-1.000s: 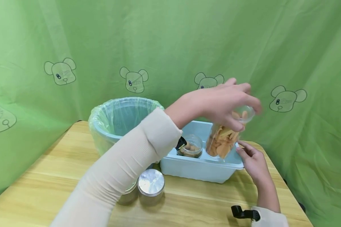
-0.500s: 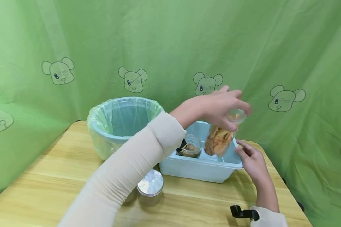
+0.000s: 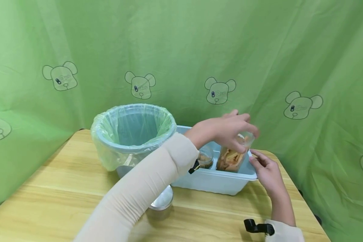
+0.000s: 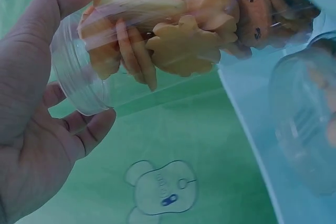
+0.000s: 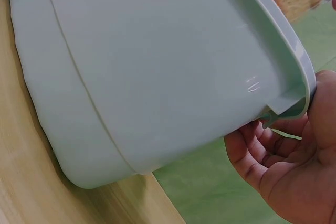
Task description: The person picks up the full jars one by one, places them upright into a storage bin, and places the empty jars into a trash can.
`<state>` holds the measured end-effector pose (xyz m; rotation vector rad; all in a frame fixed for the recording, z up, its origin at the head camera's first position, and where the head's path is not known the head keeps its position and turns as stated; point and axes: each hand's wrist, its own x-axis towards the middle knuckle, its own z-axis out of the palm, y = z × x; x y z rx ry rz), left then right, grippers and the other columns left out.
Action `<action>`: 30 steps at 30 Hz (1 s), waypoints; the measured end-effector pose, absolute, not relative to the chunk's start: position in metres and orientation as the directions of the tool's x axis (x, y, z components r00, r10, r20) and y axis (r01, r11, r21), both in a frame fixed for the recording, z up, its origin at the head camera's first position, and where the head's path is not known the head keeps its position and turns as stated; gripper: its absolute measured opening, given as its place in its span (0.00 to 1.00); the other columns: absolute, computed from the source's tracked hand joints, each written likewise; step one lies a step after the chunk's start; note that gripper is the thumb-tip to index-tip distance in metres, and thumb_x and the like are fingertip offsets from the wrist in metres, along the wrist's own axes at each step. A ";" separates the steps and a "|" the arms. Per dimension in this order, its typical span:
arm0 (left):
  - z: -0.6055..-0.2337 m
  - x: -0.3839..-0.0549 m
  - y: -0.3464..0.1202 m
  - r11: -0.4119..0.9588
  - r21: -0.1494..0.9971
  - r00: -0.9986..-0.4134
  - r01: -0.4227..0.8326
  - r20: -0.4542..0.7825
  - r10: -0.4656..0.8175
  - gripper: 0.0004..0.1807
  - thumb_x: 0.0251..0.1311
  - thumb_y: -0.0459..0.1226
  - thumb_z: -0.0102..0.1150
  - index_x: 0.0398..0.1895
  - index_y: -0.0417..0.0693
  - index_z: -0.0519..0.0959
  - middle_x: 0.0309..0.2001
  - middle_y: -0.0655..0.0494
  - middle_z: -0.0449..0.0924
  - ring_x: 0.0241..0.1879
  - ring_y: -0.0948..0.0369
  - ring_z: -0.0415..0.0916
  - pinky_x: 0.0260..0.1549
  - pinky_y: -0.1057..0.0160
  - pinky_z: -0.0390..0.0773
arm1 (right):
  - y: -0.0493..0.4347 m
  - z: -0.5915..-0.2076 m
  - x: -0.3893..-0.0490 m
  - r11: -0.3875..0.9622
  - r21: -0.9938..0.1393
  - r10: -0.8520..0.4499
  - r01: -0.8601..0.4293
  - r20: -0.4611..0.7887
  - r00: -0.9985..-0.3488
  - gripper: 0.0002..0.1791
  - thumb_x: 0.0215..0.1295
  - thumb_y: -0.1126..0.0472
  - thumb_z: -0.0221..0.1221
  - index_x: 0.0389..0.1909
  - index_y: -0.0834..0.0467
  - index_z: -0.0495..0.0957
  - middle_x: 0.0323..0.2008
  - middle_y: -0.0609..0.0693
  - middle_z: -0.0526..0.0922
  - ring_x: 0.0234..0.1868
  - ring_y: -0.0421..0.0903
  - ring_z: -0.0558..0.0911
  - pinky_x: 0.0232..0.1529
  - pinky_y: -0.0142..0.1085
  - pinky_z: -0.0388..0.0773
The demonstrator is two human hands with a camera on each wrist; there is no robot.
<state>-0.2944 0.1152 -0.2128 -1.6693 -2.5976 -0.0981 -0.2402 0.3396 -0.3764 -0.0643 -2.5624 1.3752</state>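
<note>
The left hand (image 3: 227, 131) reaches across from the left, its sleeve stretched over the table (image 3: 48, 188), fingers curled around the open rim of a clear jar (image 3: 234, 153). The jar is full of pale orange biscuits, has no lid, and stands slightly tilted in the right end of a light blue bin (image 3: 217, 181), just beside a smaller jar (image 3: 205, 158). The right hand (image 3: 267, 171) grips the bin's right rim with its fingers hooked under the lip. Compared with a second ago, the jar has been lowered from above the bin down into it, and the left hand has dropped with it.
</note>
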 end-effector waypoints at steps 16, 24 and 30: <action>-0.262 -0.305 0.113 0.433 0.134 -0.445 0.891 0.081 0.892 0.29 0.62 0.54 0.67 0.67 0.69 0.76 0.59 0.64 0.67 0.50 0.61 0.59 0.46 0.66 0.63 | 0.338 -0.376 -0.240 0.551 -0.831 0.152 -0.073 0.187 -0.971 0.31 0.81 0.45 0.49 0.76 0.58 0.66 0.51 0.58 0.74 0.40 0.40 0.75 0.32 0.32 0.77; -0.277 -0.308 0.114 0.428 0.153 -0.444 0.891 0.092 0.891 0.28 0.62 0.51 0.66 0.67 0.67 0.77 0.56 0.65 0.68 0.48 0.61 0.59 0.43 0.67 0.62 | 0.339 -0.376 -0.240 0.549 -0.833 0.149 -0.072 0.182 -0.972 0.31 0.81 0.46 0.49 0.75 0.60 0.66 0.52 0.60 0.75 0.40 0.38 0.76 0.34 0.31 0.78; -0.282 -0.308 0.117 0.438 0.135 -0.451 0.889 0.085 0.889 0.29 0.62 0.52 0.66 0.67 0.67 0.77 0.56 0.66 0.68 0.47 0.61 0.59 0.42 0.68 0.61 | 0.339 -0.375 -0.239 0.553 -0.830 0.147 -0.072 0.183 -0.972 0.31 0.81 0.45 0.49 0.75 0.59 0.66 0.52 0.59 0.74 0.41 0.39 0.75 0.34 0.31 0.78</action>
